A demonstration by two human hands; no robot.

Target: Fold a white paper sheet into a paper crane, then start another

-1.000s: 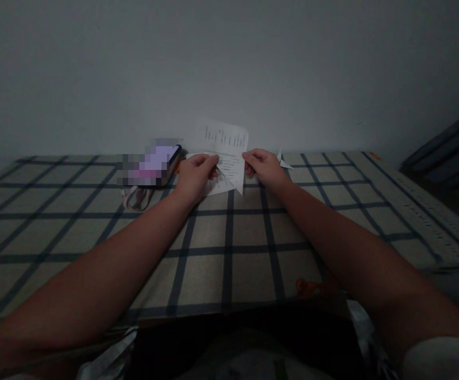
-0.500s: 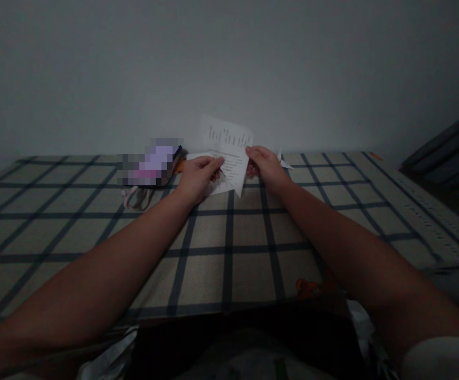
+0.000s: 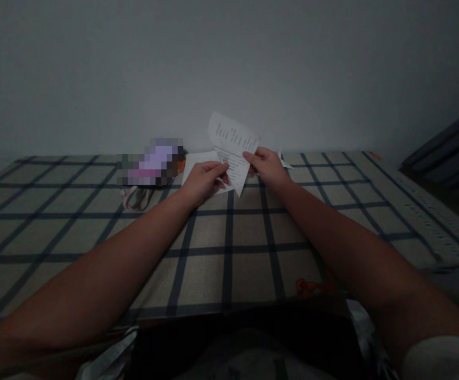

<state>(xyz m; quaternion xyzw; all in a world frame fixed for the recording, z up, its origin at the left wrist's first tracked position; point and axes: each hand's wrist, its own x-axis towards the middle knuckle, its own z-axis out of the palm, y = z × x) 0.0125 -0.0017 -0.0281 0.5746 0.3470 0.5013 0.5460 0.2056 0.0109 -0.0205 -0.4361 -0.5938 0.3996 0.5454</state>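
Between my hands is a printed, partly folded sheet of paper, raised above the table and tilted, one corner pointing down. My right hand pinches its right edge between thumb and fingers. My left hand closes on its lower left side, thumb laid over the print. Beneath and behind my left hand lies another white sheet flat on the tablecloth. A small white paper piece shows just behind my right hand.
A blue-and-cream checked cloth covers the table, which meets a grey wall. At the left lies a blurred-out, phone-like object with a pale strap. Something orange lies near the front edge.
The held paper has shifted slightly right and turned, its upper part leaning more to the right. My left hand has moved a little along it, uncovering more of the sheet below.
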